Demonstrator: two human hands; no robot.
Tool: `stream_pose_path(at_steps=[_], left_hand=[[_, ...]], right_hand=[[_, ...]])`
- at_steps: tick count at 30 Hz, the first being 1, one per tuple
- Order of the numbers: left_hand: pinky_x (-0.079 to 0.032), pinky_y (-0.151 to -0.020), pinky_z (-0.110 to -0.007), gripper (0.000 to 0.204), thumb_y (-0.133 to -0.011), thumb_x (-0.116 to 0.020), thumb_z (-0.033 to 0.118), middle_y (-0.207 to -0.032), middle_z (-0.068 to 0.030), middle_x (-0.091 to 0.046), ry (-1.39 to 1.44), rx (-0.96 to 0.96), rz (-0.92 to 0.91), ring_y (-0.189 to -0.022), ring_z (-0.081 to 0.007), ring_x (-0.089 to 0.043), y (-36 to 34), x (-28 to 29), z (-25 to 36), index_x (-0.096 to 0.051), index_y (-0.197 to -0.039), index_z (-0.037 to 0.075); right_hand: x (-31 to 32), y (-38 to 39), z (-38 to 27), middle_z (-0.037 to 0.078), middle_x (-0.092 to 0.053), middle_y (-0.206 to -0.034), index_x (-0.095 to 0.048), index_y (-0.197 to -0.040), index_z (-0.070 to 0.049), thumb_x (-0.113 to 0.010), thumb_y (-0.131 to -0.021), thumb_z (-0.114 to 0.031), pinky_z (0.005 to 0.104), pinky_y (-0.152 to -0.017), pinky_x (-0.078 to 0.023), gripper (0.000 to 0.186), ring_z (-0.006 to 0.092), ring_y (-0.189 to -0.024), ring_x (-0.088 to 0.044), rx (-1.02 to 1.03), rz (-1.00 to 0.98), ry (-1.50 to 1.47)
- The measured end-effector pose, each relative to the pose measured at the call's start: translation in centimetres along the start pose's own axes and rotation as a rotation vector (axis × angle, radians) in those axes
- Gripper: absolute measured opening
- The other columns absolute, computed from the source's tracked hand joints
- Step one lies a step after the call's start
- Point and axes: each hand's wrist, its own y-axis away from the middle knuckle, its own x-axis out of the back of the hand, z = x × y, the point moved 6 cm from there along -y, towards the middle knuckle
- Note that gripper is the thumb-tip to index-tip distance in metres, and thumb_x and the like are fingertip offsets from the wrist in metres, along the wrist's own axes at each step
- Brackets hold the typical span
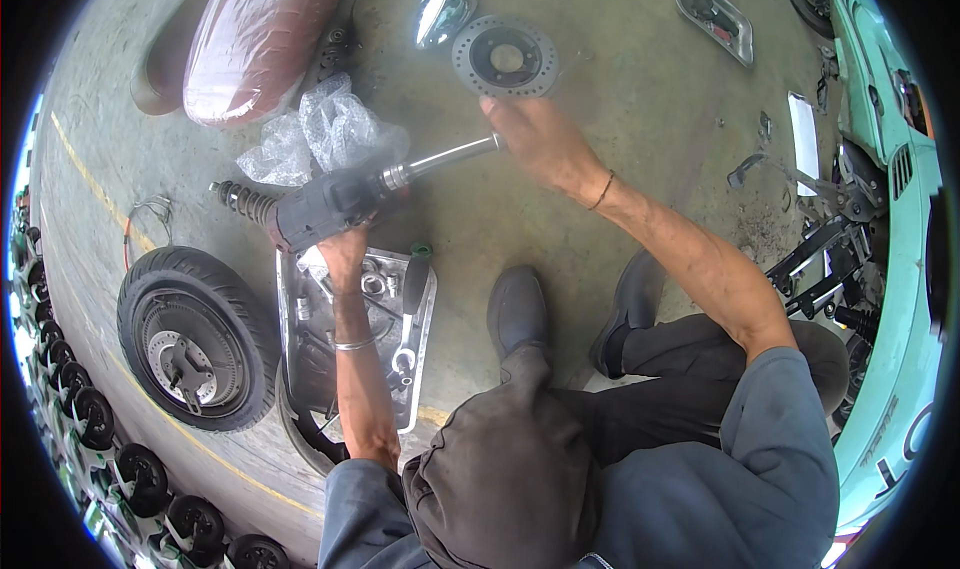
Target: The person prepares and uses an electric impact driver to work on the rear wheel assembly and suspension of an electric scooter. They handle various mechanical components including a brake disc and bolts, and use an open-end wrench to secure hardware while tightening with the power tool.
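Note:
My left hand (345,251) is closed around the underside of a thick dark-bodied piece (340,201) with a ribbed metal collar and a long shiny shaft. A coil spring (250,202) with a threaded end shows at its left; whether it is part of the same piece I cannot tell. My right hand (540,139) is closed at the far right end of the shaft, hiding its tip. Just beyond that hand lies a perforated brake disc (463,64). Below my left hand, a metal tray (428,314) carries a combination wrench (403,357), a socket and other small parts.
A spoked-hub wheel with tyre (140,299) lies at the left. Bubble wrap (325,134), a plastic-wrapped brown seat (255,44) and a chrome mirror (443,14) lie ahead. A small tray (715,19) sits farther right. A turquoise scooter (890,439) stands at my right.

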Motion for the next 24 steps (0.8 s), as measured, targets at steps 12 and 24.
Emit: stream_pose_path(at_steps=[12,24], left_hand=[[-0.047,-0.089,-0.042,0.048,-0.076,-0.081,0.035,-0.106,-0.0109,-0.067,0.177,-0.038,-0.156,-0.096,-0.0294,-0.062,-0.2,0.9,3.1,-0.065,-0.111,0.007],[-0.046,-0.082,-0.039,0.035,-0.08,-0.077,0.031,-0.096,-0.0067,-0.067,0.284,-0.072,-0.088,-0.086,-0.0247,-0.059,-1.4,0.8,-0.2,-0.068,-0.1,0.004]], right_hand=[[0.5,0.8,1.0,0.001,-0.036,-0.059,-0.048,-0.068,-0.003,-0.043,-0.097,-0.046,0.0345,-0.058,-0.035,0.053,0.0128,-0.06,-0.038,0.071,0.013,0.025],[10.5,-5.3,14.8,0.012,-0.048,-0.139,-0.051,-0.131,-0.006,-0.063,-0.09,-0.031,0.0456,-0.105,-0.042,0.049,0.0295,-0.129,-0.045,0.115,0.11,0.995]])
